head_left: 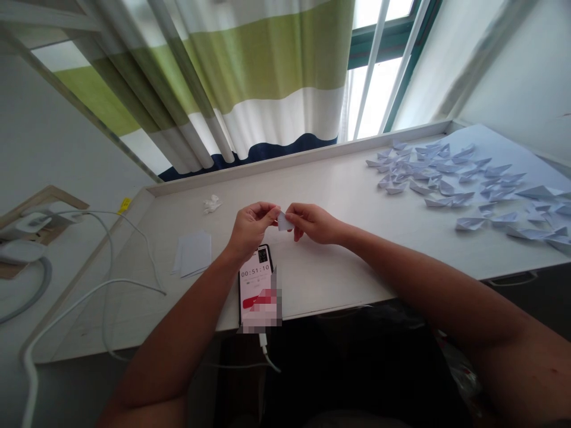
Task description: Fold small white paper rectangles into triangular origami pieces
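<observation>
Between my two hands is a small folded piece of white paper (284, 222), held up just above the desk. My left hand (253, 227) pinches its left edge between thumb and fingers. From the other side, my right hand (314, 223) is closed on the paper's right edge. Part of the paper is covered by my fingertips, so its full folded shape cannot be made out. Below my left wrist lies a phone (255, 285) with a running time on its screen. Left of that wrist rests a small stack of white paper sheets (195, 252).
Many folded paper boats (439, 169) spread over the right side of the white desk (330, 267). A crumpled tissue (212, 204) lies at the back left. White cables (96, 291) loop across the left side beside a power strip (27, 229). A curtain (267, 59) hangs behind.
</observation>
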Tool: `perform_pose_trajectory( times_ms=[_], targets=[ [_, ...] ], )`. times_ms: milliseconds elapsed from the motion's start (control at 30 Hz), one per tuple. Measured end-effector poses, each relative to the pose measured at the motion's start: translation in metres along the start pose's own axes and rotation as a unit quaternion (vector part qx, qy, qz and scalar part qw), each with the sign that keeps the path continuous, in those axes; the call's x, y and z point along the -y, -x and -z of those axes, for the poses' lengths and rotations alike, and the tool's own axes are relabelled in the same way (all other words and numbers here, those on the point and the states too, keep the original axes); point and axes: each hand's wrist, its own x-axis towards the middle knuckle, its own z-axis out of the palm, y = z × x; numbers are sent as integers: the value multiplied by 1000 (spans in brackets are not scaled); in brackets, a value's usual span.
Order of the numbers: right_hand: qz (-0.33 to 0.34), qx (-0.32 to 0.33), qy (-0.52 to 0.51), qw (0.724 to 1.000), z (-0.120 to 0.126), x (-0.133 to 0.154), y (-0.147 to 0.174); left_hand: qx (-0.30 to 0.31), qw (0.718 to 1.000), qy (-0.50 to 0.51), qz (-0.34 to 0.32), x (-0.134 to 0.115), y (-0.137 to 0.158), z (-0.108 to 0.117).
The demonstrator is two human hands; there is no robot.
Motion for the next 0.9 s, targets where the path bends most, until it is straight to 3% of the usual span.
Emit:
perform_pose_trajectory(
  times_ms=[267,567,900],
  targets=[
    [12,-9,43,999,6,5,2,55,995,-81,-22,-3,2,5],
    [69,-43,20,996,2,-8,0,-18,999,-31,-28,0,-1,2],
    [121,-105,106,981,5,-6,-1,-21,999,-15,-20,-3,5,0]
  ],
)
